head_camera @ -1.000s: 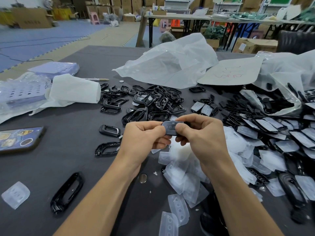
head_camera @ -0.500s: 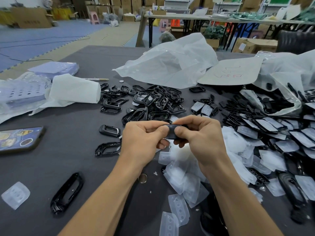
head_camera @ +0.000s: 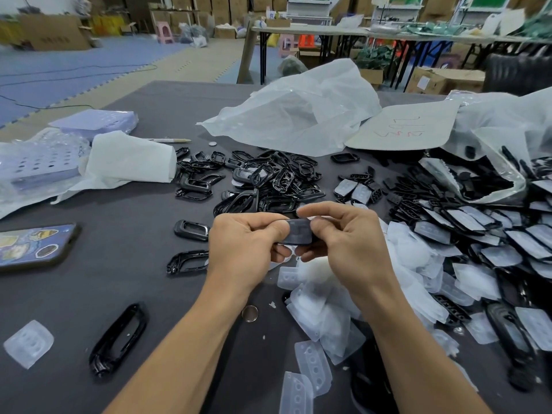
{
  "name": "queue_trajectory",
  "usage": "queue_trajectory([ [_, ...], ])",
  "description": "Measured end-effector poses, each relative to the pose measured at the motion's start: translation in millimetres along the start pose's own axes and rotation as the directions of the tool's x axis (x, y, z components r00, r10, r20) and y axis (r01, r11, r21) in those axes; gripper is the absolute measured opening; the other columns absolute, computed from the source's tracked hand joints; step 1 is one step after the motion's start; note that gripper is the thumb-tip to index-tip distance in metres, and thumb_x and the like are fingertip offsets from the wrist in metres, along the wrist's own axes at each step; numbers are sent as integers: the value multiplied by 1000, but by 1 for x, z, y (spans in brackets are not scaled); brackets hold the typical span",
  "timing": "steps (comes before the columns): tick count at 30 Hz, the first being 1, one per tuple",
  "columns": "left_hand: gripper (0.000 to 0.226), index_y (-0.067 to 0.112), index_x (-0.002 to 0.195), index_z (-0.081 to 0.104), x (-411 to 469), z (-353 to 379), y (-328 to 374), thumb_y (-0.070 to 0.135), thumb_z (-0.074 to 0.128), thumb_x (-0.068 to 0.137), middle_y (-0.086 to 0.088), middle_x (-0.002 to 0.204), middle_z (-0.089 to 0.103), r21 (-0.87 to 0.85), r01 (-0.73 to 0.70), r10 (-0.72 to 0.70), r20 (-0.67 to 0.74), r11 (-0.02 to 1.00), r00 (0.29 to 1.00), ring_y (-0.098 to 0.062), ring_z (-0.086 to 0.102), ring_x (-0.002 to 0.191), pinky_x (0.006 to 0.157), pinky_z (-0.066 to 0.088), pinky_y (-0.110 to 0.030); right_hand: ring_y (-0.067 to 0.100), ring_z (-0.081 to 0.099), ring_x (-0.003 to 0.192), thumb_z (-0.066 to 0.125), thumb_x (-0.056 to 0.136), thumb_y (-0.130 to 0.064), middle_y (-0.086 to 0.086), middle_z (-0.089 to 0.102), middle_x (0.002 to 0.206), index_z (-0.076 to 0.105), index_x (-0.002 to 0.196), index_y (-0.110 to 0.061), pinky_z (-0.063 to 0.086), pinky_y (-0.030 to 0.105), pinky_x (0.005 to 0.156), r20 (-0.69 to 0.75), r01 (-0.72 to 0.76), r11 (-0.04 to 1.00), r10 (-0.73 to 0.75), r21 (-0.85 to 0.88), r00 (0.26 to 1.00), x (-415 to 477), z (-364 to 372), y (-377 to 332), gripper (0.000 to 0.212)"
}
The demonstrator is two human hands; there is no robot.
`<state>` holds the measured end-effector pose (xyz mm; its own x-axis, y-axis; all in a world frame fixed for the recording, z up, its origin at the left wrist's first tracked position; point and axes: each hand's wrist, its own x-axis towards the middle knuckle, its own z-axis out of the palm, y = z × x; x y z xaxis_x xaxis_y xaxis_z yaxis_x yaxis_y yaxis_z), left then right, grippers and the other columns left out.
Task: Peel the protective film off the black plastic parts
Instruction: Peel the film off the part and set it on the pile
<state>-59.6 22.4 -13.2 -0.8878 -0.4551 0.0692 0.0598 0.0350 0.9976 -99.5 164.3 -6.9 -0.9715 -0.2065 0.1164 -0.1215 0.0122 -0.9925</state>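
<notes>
Both hands, left hand [head_camera: 248,246] and right hand [head_camera: 343,243], pinch one black part [head_camera: 297,232] mid-frame. It looks light and stiff; its thin film looks slippery, so pick at a corner.

I see a factory workshop: cartons [head_camera: 209,4] stacked at the back, long worktables [head_camera: 328,30], black parts [head_camera: 268,180] in heaps.

Both forearms rise from the lower frame, meeting at centre, where left hand [head_camera: 248,246] and right hand [head_camera: 343,243] curl inward, fingertips pinching together.
</notes>
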Motion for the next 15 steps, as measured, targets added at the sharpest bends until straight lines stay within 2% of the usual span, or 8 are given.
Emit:
queue_trajectory([
  [2,37,27,66,83,0,1,-2,-2,76,87,-10,62,74,9,16,-16,-13,1000,1000,-19,66,46,47,52,-22,25,74,63,51,95,9,7,77,78,80,92,-13,59,28,58,-31,-2,1000,1,-27,1000,0,-2,-1,36],
  [4,34,25,66,82,1,0,-5,-1,77,86,-10,60,73,32,33,-32,-26,999,999,-19,67,45,48,54,-26,8,74,85,63,87,0,-9,79,90,81,95,-24,59,23,77,-44,121,950,-140,-286,989,-2,-3,-2,31],
  [6,30,24,68,83,2,-1,-6,0,77,84,-11,60,73,73,52,-51,-16,996,999,-21,68,47,53,59,-32,0,66,106,78,76,-11,-16,75,105,80,102,-32,52,20,93,107,258,806,-238,-533,965,-7,-1,-6,34],
  [7,28,24,69,83,2,-2,-7,1,76,83,-11,61,73,90,58,-58,-4,994,998,-22,70,48,56,60,-34,1,64,108,82,72,-14,-16,74,107,79,105,-34,50,22,96,167,288,745,-234,-602,958,-10,1,-7,39],
  [11,16,27,73,83,-1,-2,-9,13,77,77,-10,64,75,134,88,-92,21,987,996,-23,73,53,57,58,-32,13,64,107,85,71,-22,-11,74,105,77,108,-41,51,36,94,139,236,660,-198,-713,970,-16,2,-13,43],
  [13,11,32,74,83,-2,-1,-9,23,77,73,-6,64,76,179,93,-98,19,979,995,-22,74,54,60,60,-36,16,65,104,84,72,-25,-9,75,102,77,107,-41,52,38,91,139,228,624,-189,-747,972,-17,0,-17,40],
  [15,11,35,75,82,-2,-3,-9,24,80,76,-3,65,76,215,87,-92,12,973,996,-19,74,55,65,64,-41,18,67,99,82,72,-26,-10,76,96,78,103,-39,54,39,86,141,227,608,-187,-761,972,-18,-1,-20,33],
])
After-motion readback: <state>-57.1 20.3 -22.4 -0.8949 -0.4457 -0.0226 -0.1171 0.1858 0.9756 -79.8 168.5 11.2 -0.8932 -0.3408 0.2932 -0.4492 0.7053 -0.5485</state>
